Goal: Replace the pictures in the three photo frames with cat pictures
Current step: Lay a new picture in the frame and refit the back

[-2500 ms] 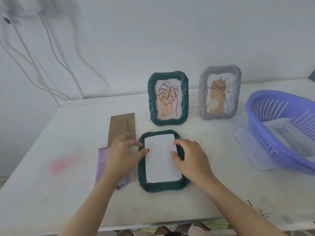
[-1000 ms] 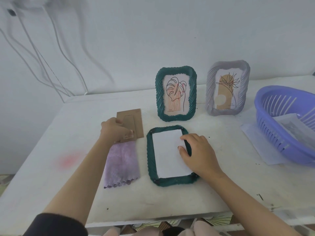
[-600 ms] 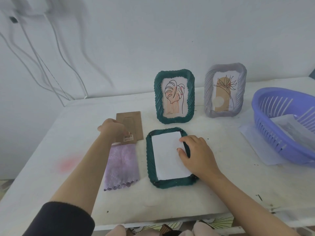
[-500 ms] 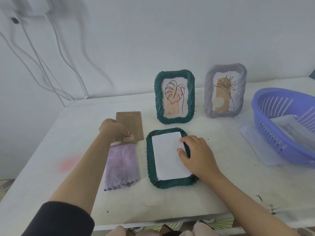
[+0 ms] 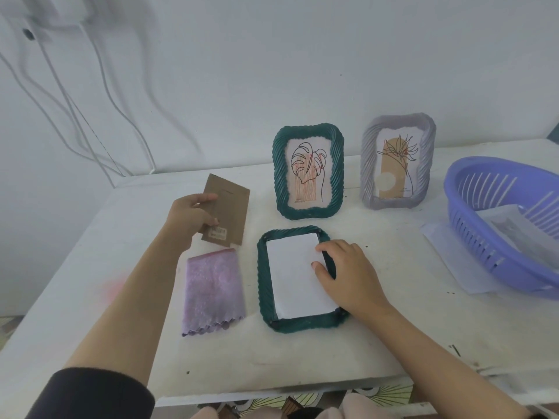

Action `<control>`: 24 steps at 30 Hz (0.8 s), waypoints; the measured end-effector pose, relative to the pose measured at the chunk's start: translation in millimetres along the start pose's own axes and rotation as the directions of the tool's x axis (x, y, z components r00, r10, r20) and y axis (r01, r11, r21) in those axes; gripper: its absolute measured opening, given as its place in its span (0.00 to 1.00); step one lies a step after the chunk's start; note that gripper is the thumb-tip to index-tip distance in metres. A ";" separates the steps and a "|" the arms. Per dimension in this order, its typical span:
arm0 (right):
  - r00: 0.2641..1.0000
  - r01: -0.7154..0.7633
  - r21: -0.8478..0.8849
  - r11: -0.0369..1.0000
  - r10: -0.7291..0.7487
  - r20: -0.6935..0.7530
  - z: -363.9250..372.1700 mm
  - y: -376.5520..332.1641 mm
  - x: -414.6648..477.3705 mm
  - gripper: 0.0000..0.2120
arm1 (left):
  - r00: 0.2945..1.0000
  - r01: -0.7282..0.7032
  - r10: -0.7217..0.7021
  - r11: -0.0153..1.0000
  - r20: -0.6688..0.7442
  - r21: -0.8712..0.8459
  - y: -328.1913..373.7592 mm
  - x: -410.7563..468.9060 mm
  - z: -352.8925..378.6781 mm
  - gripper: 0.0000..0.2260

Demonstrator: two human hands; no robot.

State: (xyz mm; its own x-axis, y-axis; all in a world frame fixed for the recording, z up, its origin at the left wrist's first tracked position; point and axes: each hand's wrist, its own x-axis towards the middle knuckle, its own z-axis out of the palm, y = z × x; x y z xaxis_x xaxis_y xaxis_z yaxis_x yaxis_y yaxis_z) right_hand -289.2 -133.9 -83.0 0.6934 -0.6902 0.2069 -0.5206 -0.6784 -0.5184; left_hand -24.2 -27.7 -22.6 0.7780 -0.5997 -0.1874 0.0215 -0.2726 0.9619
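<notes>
— White wall, loose cables on it, and a white table underneath. How far along is the job?

— Early, I'd judge. One dark green frame lies face down near the middle of the table, towards the front edge, with its back open and a white sheet seated in the recess. Only the blank side of the sheet shows, so I can't tell whether it is a cat picture.

— And the hands?

— The right hand lies flat on the frame's right rim, fingers spread, fingertips pressing the sheet's right edge; it grips nothing. The left hand pinches the brown backing board by its left side, lifted and tilted above the table, just beyond a purple cloth that lies left of the frame.

— So the board goes on next?

— That seems the likely step: lay it over the sheet and fasten it. Then that frame would be finished.

— What about the other two?

— Both look untouched. A second green frame stands upright behind the open one and shows a leaf drawing. A grey frame stands to its right, near the back edge, with a plant drawing.

— Where are the spare pictures?

— A purple basket at the right edge holds some papers, and more paper lies under it. I can't make out what is printed on them.
</notes>
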 end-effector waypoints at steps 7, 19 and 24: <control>0.999 0.006 0.053 0.999 -0.004 -0.046 -1.4 0.2 -1.4 0.12 | 0.998 -0.060 0.055 0.979 -0.030 -0.196 9.6 -27.1 2.2 0.21; 0.961 -0.226 0.743 0.630 0.267 0.067 -21.5 -24.1 9.2 0.12 | 0.970 0.043 -0.001 0.985 0.242 -0.168 -20.8 -104.4 63.0 0.24; 0.948 -0.292 0.737 0.609 0.285 0.140 -24.1 -16.4 8.3 0.17 | 0.968 -0.178 0.158 0.980 0.192 0.090 -38.9 -110.8 62.4 0.13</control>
State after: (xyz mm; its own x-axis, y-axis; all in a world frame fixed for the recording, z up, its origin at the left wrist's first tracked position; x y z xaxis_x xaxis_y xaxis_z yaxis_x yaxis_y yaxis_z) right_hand -286.9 -134.6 -52.8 0.5788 -0.8126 -0.0682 -0.1525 -0.0257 -0.9880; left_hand -150.4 2.4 -51.7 0.6360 -0.7688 -0.0676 -0.1738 -0.2280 0.9580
